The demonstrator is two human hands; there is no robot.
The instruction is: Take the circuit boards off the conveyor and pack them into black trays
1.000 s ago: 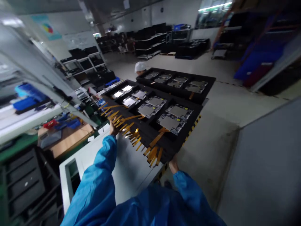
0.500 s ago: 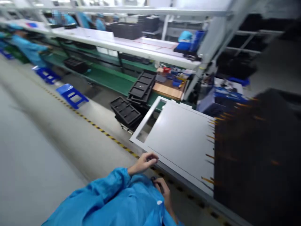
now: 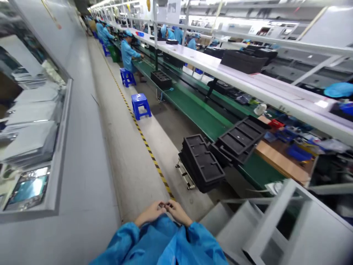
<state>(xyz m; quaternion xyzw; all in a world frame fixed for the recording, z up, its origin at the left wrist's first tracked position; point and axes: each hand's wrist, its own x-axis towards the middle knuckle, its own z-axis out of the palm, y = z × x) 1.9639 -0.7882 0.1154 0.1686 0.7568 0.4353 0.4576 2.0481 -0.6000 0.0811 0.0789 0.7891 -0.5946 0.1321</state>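
Note:
My left hand (image 3: 151,214) and my right hand (image 3: 178,212) meet in front of my blue jacket (image 3: 162,241), low in the middle of the view. The fingers of both are curled in, and their tips come together. A small dark patch shows between them; whether it is a thing or shadow I cannot tell. Beyond the hands, to the right, a stack of black trays (image 3: 204,158) rests on a low wheeled base. More black trays (image 3: 239,138) lie tilted on the edge of the green conveyor belt (image 3: 201,114).
A grey metal frame (image 3: 271,224) stands close on my right. A grey wall with a window (image 3: 62,147) runs along my left. Yellow-black floor tape (image 3: 150,152) marks the aisle. Blue stools (image 3: 140,105) stand beside the line, where a person in blue (image 3: 127,53) works.
My view has swung left, from the grey panel and dark stack to the aisle. My hands, apart before, have come together at my front.

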